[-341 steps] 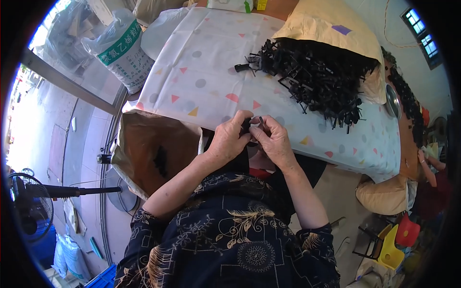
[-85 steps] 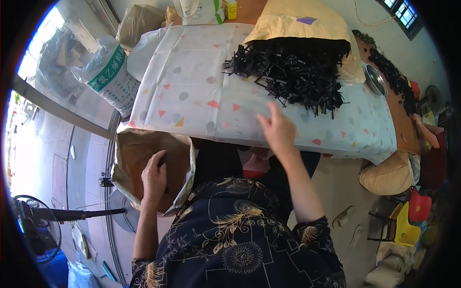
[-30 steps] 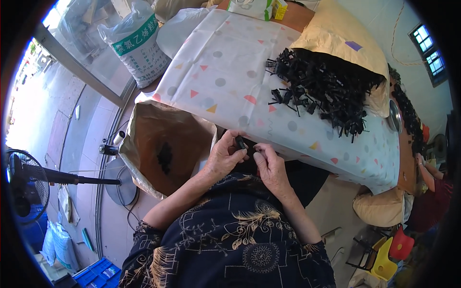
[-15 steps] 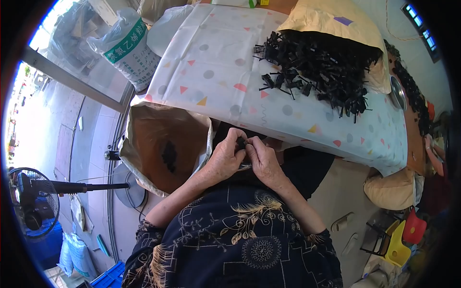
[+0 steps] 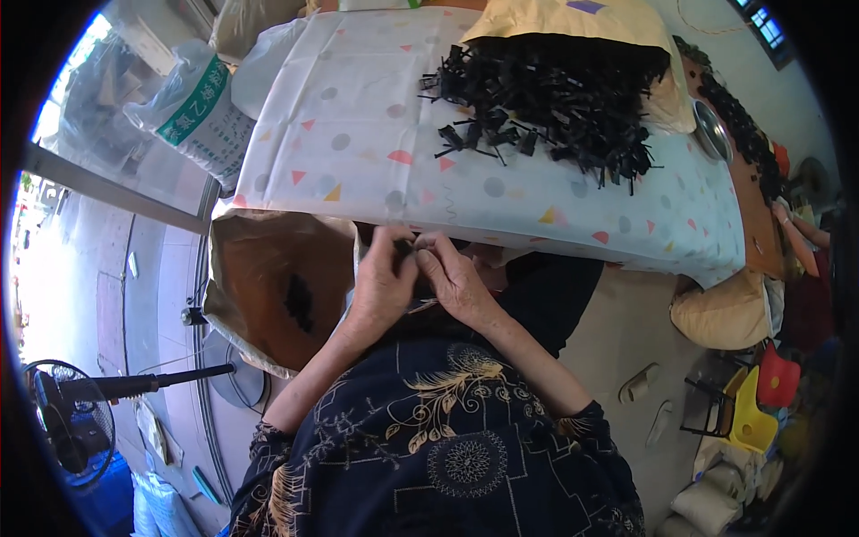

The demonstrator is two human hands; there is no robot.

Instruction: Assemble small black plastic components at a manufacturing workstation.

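Observation:
Just off the table's near edge, my left hand (image 5: 383,285) and my right hand (image 5: 456,282) are close together. A small black part (image 5: 405,248) shows between their fingertips, its exact shape too small and blurred to tell. My left fingers curl around it, slightly smeared by motion. The thumb and forefinger of my right hand pinch at its other side. A large open sack (image 5: 233,304) with a brown inside stands to the left of my hands, and some black parts (image 5: 299,302) lie deep in it. On the table spreads a heap of similar black plastic parts (image 5: 555,112) with thin stems.
A patterned white cloth (image 5: 358,170) covers the table. The heap spills from a yellowish sack (image 5: 573,25) at the back. A metal bowl (image 5: 712,131) stands at the right edge. At left are a white-and-green bag (image 5: 201,116) and a fan (image 5: 67,416). Another person's arm (image 5: 796,237) reaches in at far right.
The view has shifted, so the table and sack appear further left and higher. My left hand has turned a little around the black part; both hands stay together.

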